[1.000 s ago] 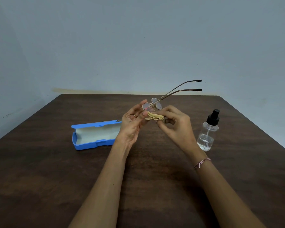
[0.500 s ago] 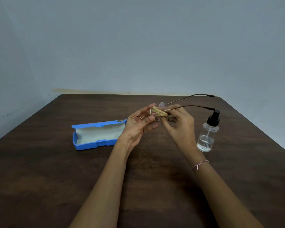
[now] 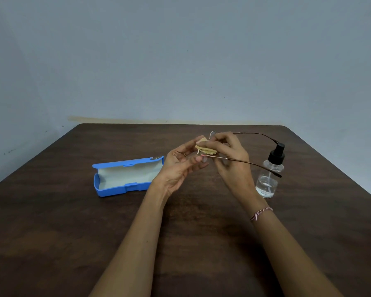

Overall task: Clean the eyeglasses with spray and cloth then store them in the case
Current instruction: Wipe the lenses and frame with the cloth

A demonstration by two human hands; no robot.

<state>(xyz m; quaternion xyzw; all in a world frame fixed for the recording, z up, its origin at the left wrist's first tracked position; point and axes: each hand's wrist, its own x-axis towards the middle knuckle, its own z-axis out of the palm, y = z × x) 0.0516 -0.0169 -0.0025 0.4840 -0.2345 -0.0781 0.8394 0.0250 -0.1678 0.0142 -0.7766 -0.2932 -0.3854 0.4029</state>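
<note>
Thin brown metal eyeglasses [image 3: 255,162] are held above the middle of the dark wooden table [image 3: 51,232], their temples pointing right toward the bottle. My left hand [image 3: 180,168] holds the frame's front with its fingertips. My right hand [image 3: 229,155] pinches a folded tan cloth [image 3: 205,147] around one lens; that lens is mostly hidden by cloth and fingers. The blue case [image 3: 126,177] lies open on the table to the left of my left hand, its pale lining showing. A clear spray bottle [image 3: 270,174] with a black pump top stands upright to the right of my right hand.
The table's far edge meets a plain grey-blue wall. The table's right edge runs diagonally just beyond the bottle. A braided bracelet [image 3: 260,213] sits on my right wrist.
The glasses have turned and dropped: the temples, first raised toward the back right, now lie low and point right over the bottle. My right hand has shifted the cloth on the lens.
</note>
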